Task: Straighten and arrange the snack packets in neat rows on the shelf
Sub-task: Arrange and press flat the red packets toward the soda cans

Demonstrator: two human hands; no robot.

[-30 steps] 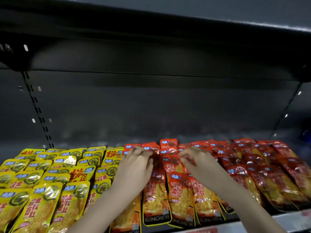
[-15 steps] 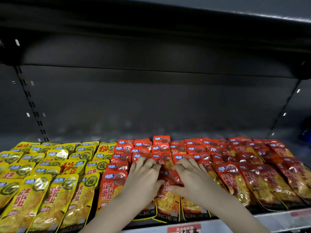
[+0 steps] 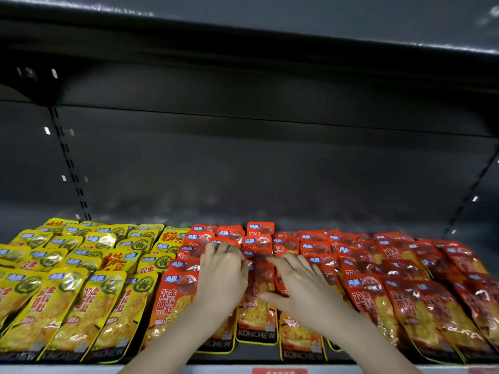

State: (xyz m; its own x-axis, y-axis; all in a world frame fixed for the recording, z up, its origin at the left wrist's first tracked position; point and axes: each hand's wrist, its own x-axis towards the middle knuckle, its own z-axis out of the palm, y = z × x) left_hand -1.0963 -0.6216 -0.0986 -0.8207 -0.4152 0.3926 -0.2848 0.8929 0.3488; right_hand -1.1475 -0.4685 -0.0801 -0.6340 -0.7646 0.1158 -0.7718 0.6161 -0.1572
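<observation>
Red snack packets lie in overlapping rows on the right half of the dark shelf, and yellow snack packets fill the left half. Both hands rest on the middle red column. My left hand has its fingers curled over the tops of the red packets, thumb toward the centre. My right hand lies spread, its forefinger and thumb clasping the right edge of one red packet between the two hands. Front packets in this column sit uneven and partly under my forearms.
The shelf's dark back panel rises behind the packets, with slotted uprights at left and right. An upper shelf overhangs. A white price strip with a red tag runs along the front edge.
Both hands came forward from the rear red packets and closed in on the middle column. A red front packet left of my left hand is now uncovered.
</observation>
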